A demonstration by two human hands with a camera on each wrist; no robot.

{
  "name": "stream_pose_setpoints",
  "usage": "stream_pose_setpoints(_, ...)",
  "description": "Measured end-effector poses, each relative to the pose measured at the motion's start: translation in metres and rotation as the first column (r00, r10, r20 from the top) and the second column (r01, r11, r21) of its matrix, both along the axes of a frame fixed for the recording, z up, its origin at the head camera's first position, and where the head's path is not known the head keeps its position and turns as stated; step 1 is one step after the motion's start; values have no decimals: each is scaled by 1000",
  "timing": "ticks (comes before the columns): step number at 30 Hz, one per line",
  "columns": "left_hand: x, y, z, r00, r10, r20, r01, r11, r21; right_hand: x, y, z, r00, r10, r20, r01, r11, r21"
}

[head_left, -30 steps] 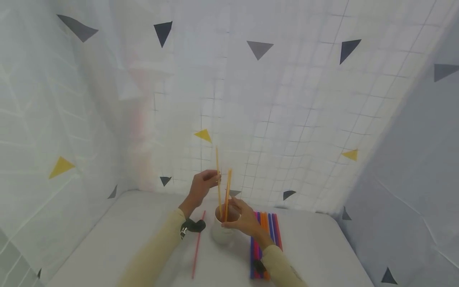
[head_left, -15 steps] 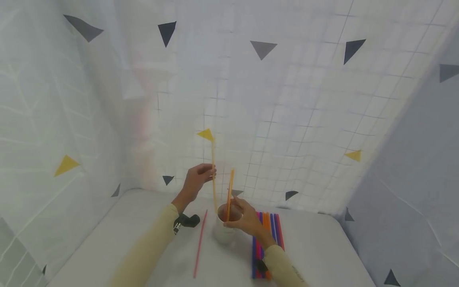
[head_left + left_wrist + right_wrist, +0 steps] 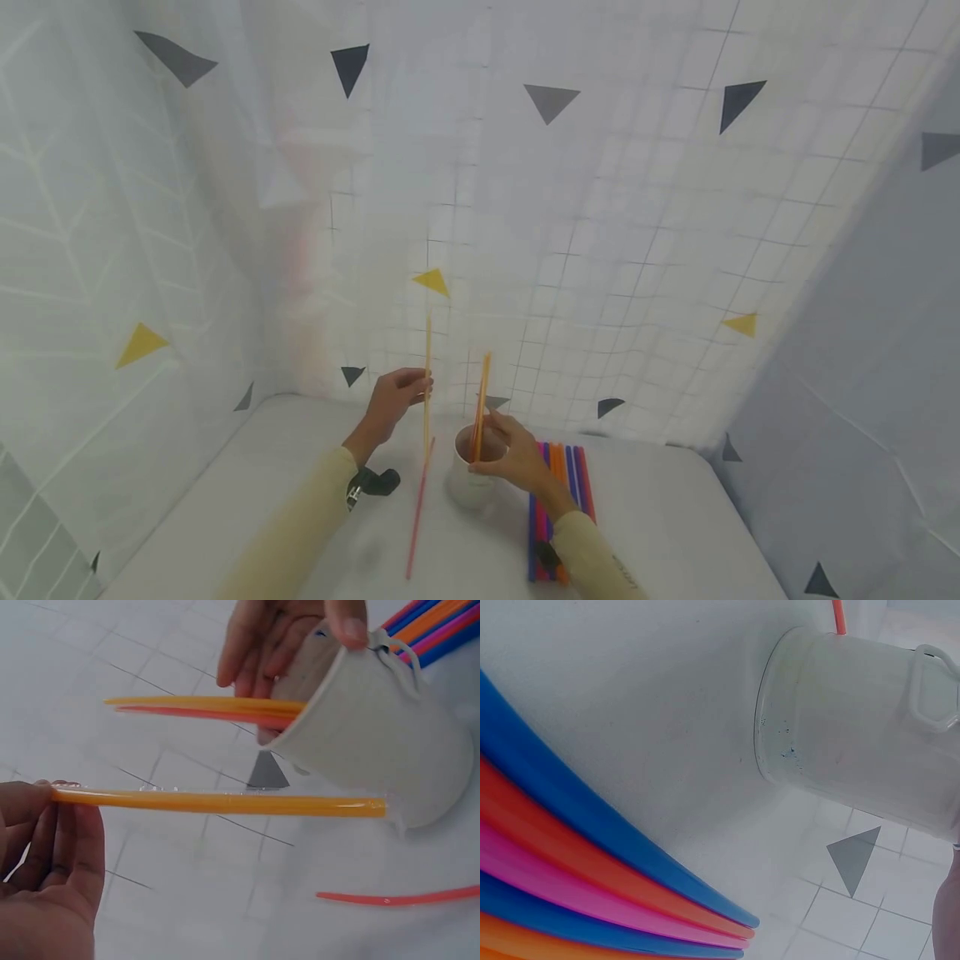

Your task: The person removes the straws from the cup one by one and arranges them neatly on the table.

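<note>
My left hand (image 3: 392,400) pinches one yellow-orange straw (image 3: 225,802) near its upper end, with clear film showing along it. This straw is upright, left of the white mug (image 3: 375,735) and apart from it. At the mug's rim, my right hand (image 3: 517,454) grips with its thumb on the near side and fingers beyond. Yellow-orange and red straws (image 3: 217,707) lean out of the mug's mouth; their lower ends are hidden inside. A single pinkish-red straw (image 3: 417,517) lies on the table left of the mug, close to the held straw's lower end.
A row of blue, pink, orange and red straws (image 3: 577,479) lies on the white table (image 3: 660,533) to the mug's right, partly under my right forearm. White sheets with printed triangles (image 3: 551,102) form walls behind and at both sides.
My left hand has lifted the yellow-orange straw out of the mug, carried it left, then lowered it beside the mug. My right hand has stayed at the rim.
</note>
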State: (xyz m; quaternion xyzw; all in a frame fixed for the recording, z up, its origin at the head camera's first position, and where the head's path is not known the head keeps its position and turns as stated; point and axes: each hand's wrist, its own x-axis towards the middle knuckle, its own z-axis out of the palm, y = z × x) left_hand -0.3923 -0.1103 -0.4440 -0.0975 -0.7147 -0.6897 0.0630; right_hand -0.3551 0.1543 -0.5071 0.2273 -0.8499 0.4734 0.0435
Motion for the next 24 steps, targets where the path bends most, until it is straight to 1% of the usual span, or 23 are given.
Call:
stream_pose_setpoints(4, 3, -4, -14, 1000, 4, 20, -4, 1000, -1, 0, 0, -1, 1000, -2, 9, 2, 1000, 0)
stream_pose_setpoints(8, 5, -8, -29, 998, 16, 60, -16, 1000, 0, -1, 0, -1, 1000, 1, -3, -1, 1000, -15)
stream_pose_setpoints(15, 6, -17, -55, 992, 47, 118, -42, 998, -41, -1, 0, 1, 1000, -7, 4, 7, 1000, -12)
stream_pose_setpoints(21, 5, -22, -71, 980, 54, 192, -43, 997, -60, -3, 1, -1, 1000, 6, -22, -6, 1000, -14)
stream_pose_setpoints(24, 6, -23, -80, 974, 46, 221, -32, 997, -68, -2, 1, -1, 1000, 7, -13, -8, 1000, -15)
